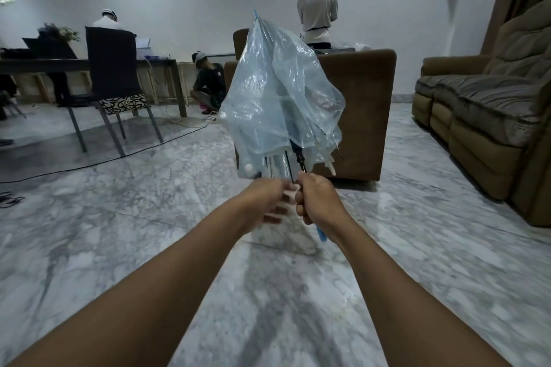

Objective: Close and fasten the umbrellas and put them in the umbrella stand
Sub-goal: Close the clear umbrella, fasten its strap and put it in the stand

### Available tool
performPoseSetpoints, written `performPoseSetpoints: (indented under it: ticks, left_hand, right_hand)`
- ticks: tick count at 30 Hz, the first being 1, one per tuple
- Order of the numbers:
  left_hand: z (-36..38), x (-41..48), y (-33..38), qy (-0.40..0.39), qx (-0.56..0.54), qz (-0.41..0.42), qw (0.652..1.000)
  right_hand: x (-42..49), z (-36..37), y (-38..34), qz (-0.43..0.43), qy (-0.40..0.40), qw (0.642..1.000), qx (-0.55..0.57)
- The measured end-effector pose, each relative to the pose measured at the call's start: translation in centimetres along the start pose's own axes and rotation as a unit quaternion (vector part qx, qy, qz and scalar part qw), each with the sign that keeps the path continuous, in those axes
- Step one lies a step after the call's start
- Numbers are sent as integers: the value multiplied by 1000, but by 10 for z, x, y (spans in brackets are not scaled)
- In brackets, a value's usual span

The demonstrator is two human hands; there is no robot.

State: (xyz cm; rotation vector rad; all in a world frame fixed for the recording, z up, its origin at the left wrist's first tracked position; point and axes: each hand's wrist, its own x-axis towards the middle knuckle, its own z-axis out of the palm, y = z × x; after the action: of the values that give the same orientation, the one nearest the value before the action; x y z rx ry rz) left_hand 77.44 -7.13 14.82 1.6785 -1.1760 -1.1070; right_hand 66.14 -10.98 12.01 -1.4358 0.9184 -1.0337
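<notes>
the pale blue umbrella (280, 92) is held upright over the marble floor (149, 217), collapsed but loose. the right hand (319, 202) is clamped on its handle; the left hand (268, 202) is blurred, its grip unclear. next, i think, wrap and fasten the canopy. no stand is visible.

One umbrella (280, 92), two hands (320, 202)

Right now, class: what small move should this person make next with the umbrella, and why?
Probably wrap the loose canopy. The translucent pale-blue plastic umbrella is folded but billows unfastened; the right hand has a closed grip on its handle, and the blurred left hand sits by the rib tips.
</notes>
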Motion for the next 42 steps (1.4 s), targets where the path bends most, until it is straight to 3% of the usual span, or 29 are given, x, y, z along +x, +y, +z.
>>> performPoseSetpoints:
  ticks: [1, 3, 5, 7, 11, 13, 14, 16, 18, 22, 28, 31, 34, 37, 40, 41, 42]
  left_hand:
    - [-7, -8, -4, 27, 53, 2, 998]
    - [-25, -17, -8, 160, 74, 57, 983]
    - [-46, -20, -3, 352, 41, 135, 925]
    - [-59, -16, 15, 484, 12, 171, 858]
    - [-59, -2, 68, 578, 54, 220, 784]
    - [-59, 8, 93, 568, 68, 203, 795]
    - [-63, 15, 101, 536, 73, 169, 824]
    - [-66, 18, 113, 418, 34, 101, 902]
    - [-69, 11, 118, 275, 12, 85, 958]
    - [-70, -10, 127, 96, 119, 82, 985]
    - [-85, -12, 125, 94, 130, -38, 986]
    - [-78, -7, 117, 100, 6, 25, 995]
    - [-75, 5, 109, 146, -100, 61, 982]
    - [-73, 9, 105, 167, -171, 91, 967]
    - [-73, 14, 101, 189, -215, 106, 952]
    - [-73, 19, 100, 196, -218, 109, 950]
    - [-71, 24, 100, 194, -218, 109, 950]
  right_hand:
    - [0, -2, 0, 6, 2, 1000, 1]
    - [-2, -4, 1, 20, 6, 1000, -5]
    - [-5, -4, 3, 26, 13, 999, -14]
    - [-6, -3, 5, 23, 14, 1000, -17]
    - [-9, 2, 2, 4, -3, 1000, -12]
    - [-11, 5, 1, -5, -14, 1000, -13]
    - [-12, 6, 0, -9, -18, 1000, -14]
    - [-15, 7, 0, -18, -25, 999, -14]
    - [-17, 6, 1, -26, -34, 999, -13]
    - [-22, -2, 5, -51, -42, 997, -34]
    - [-25, -5, 14, -78, -48, 995, -47]
    - [-24, -1, 13, -77, -68, 994, -24]
    - [-15, -2, 9, -21, -72, 997, 3]
    - [-5, -20, 0, -32, 87, 989, -117]
    - [-5, -48, -40, -97, 353, 917, -159]
    - [-4, -55, -60, -145, 383, 896, -174]
    - [-2, -59, -81, -186, 361, 895, -184]
